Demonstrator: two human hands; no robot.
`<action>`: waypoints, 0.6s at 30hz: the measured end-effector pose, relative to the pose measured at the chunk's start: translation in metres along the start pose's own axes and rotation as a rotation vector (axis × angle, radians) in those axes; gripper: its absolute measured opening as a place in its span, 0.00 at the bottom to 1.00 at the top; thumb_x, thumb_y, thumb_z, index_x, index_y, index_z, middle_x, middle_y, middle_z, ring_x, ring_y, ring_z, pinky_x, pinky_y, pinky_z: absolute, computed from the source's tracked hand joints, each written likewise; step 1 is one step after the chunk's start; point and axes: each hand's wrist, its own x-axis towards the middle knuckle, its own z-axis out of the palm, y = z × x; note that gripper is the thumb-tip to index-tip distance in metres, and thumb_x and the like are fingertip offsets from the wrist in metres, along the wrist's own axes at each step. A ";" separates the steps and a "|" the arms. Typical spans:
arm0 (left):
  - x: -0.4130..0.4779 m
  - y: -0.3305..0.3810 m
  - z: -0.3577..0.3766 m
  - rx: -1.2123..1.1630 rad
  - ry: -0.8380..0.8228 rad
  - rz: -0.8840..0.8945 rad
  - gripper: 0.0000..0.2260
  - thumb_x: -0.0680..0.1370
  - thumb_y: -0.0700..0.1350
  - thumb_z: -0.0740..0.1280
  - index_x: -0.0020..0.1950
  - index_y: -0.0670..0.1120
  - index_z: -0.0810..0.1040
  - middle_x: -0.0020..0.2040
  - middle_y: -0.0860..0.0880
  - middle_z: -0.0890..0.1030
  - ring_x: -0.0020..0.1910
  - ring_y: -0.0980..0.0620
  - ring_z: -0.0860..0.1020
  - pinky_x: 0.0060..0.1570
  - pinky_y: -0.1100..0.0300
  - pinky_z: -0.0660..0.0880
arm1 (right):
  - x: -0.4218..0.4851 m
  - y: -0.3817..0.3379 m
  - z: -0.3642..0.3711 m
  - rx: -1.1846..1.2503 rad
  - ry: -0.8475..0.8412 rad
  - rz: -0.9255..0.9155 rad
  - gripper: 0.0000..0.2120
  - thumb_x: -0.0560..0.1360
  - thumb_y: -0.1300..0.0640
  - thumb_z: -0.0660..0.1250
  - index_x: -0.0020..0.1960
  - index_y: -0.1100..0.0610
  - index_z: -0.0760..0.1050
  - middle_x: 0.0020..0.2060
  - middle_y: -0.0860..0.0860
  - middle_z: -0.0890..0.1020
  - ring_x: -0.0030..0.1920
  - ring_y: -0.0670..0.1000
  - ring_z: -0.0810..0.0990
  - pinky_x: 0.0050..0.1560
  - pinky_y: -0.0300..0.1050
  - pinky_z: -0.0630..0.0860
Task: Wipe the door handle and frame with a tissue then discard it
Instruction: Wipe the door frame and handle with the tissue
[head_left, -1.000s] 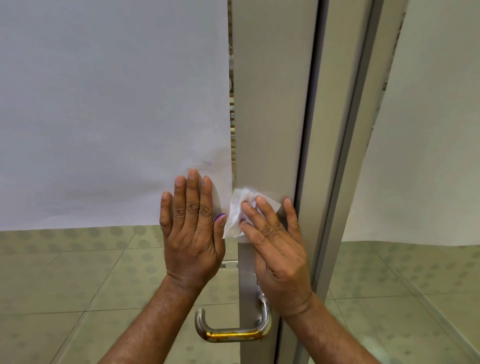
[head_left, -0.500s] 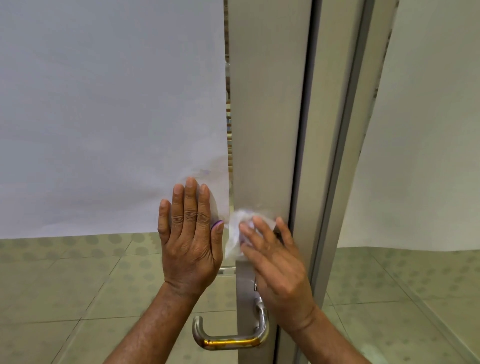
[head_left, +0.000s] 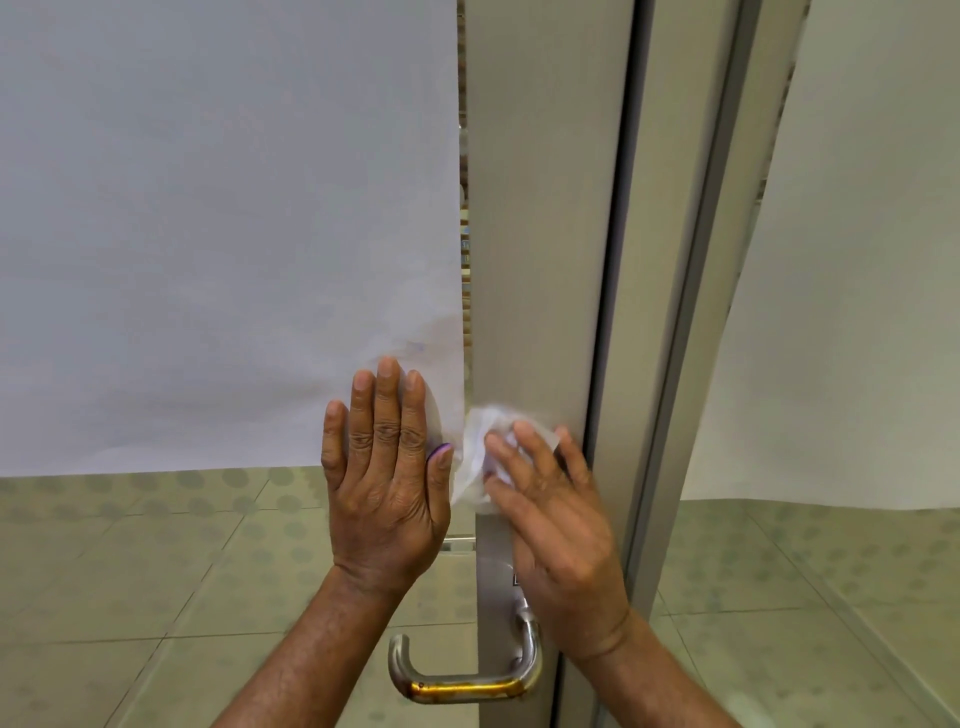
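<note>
Half done at most: right hand (head_left: 558, 525) presses the tissue (head_left: 475, 457) on the frame (head_left: 540, 260) at lower centre, left hand (head_left: 387, 478) flat and empty on the glass (head_left: 208, 208), handle (head_left: 467, 680) and discarding left.

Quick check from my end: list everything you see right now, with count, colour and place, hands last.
door frame: one, grey metal, upright at centre
door handle: one, silver lever with rusty-yellow staining, bottom centre, below the hands
lock plate: one, silver, on the frame above the handle
tissue: one, white, crumpled, pressed on the frame
paper sheets: two, white, covering the glass left and right of the frame
floor tiles: beige-green, seen through the lower glass
left hand: flat on the left sheet
right hand: pressing the tissue
</note>
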 end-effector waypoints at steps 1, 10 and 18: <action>0.000 0.000 0.000 -0.003 -0.005 -0.005 0.26 0.88 0.51 0.49 0.85 0.44 0.50 0.86 0.47 0.47 0.86 0.47 0.49 0.84 0.48 0.44 | 0.009 0.000 0.001 0.018 0.037 0.023 0.14 0.80 0.71 0.62 0.63 0.66 0.79 0.68 0.58 0.77 0.74 0.58 0.71 0.76 0.62 0.63; -0.001 -0.001 0.000 0.007 -0.008 0.001 0.26 0.88 0.51 0.50 0.85 0.44 0.50 0.86 0.47 0.46 0.86 0.47 0.48 0.84 0.48 0.44 | -0.030 0.008 0.005 -0.054 -0.155 -0.158 0.13 0.82 0.66 0.64 0.65 0.63 0.78 0.71 0.57 0.74 0.76 0.55 0.69 0.77 0.60 0.61; -0.001 0.000 -0.001 0.000 -0.018 -0.003 0.26 0.88 0.52 0.49 0.85 0.45 0.50 0.86 0.48 0.46 0.86 0.47 0.48 0.84 0.48 0.44 | -0.077 0.015 -0.013 -0.071 -0.356 -0.223 0.12 0.83 0.61 0.63 0.62 0.61 0.82 0.70 0.55 0.77 0.75 0.53 0.70 0.71 0.57 0.71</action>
